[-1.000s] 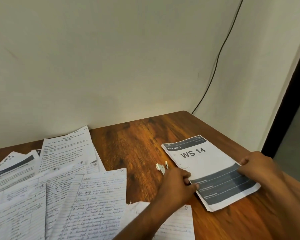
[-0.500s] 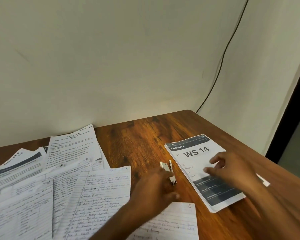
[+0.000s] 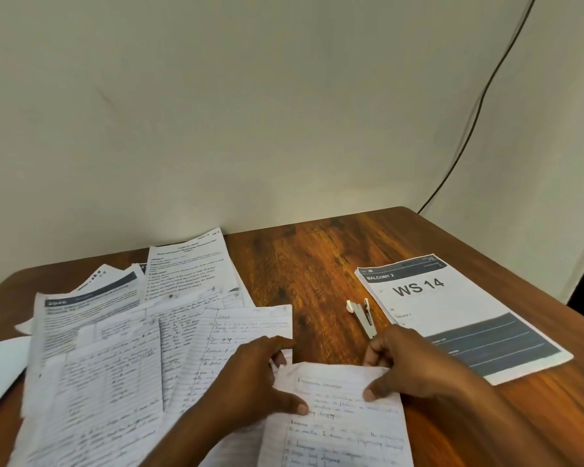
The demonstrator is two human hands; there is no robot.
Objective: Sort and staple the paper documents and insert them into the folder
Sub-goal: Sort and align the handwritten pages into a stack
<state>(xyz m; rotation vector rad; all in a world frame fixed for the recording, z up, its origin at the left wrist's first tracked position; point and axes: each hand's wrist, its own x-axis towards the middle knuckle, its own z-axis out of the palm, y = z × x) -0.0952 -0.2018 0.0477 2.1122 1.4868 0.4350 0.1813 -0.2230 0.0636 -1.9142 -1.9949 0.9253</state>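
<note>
White, handwritten lined sheet [image 3: 338, 409] now sits pinched at its top corners by both the left hand [image 3: 253, 382] and right hand [image 3: 408, 365], which have left the printed "WS 14" stack [image 3: 452, 311]. That stack lies squared just right of the small grey stapler [image 3: 363, 316] (open, untouched), so a second set is likely being gathered; no folder is visible.

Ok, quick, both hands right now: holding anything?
Left hand: grips the top left corner of the handwritten sheet.
Right hand: pinches the same sheet's top right corner, thumb on top.
</note>
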